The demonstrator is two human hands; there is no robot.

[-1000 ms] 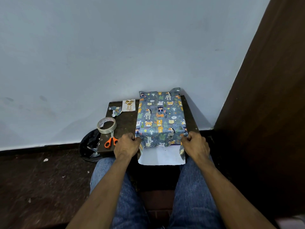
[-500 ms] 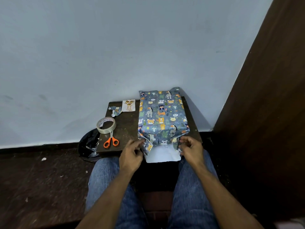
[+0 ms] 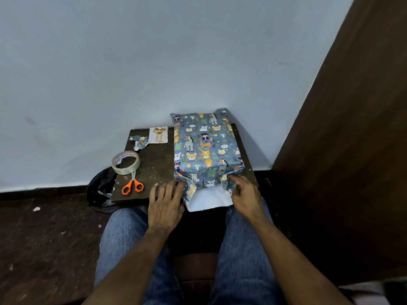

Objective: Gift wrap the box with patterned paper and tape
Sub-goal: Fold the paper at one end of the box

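Head view is showing the left hand (image 3: 165,204) lying palm-down with fingers spread, its fingertips (image 3: 178,183) pressing the near left corner fold of the patterned paper (image 3: 206,148) against the box end. Right hand (image 3: 245,195) is curling its fingers at the near right corner, thumb and fingertips pinching the folded-in side flap there. Between the two hands a white flap (image 3: 207,200), the paper's plain underside, is sticking out toward the person and hanging past the table's (image 3: 154,164) near edge, over the gap between the knees in blue jeans (image 3: 123,236).

The box itself is hidden under the wrap; the parcel is lying on the right half of the small dark table, its long side running away from the person, its far end touching or nearly touching the pale wall (image 3: 154,62). The paper is blue-grey with cartoon giraffes, bears, lions and leaves, smooth across the top and creased where it is turning down at the near end; the far end is showing loose upstanding corners.

Left of the parcel, a roll of clear tape (image 3: 125,162) is sitting on the blades of orange-handled scissors (image 3: 132,185). Farther back a crumpled scrap of the same paper (image 3: 139,142) is lying just beside a small white card with gold decoration (image 3: 158,134). A dark bag (image 3: 100,190) is sitting on the floor against the table's left side; its contents cannot be made out.
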